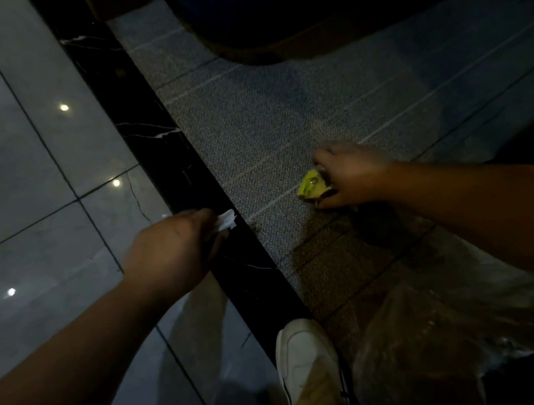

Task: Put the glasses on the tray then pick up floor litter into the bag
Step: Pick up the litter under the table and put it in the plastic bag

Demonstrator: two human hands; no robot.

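In the dim head view my left hand (175, 250) is closed around a crumpled white paper scrap (226, 219), low over the black marble strip (159, 142). My right hand (351, 172) grips a yellow-green wrapper (311, 185) just above the grey carpet (280, 113). A clear plastic bag (451, 331) hangs below my right forearm at the lower right, with dark shapes showing through it. No glasses and no tray are in view.
Glossy grey floor tiles (11, 171) fill the left side, with ceiling lights mirrored in them. A dark rounded piece of furniture (267, 28) stands at the top on the carpet. My white shoe (305, 363) rests at the bottom centre beside the marble strip.
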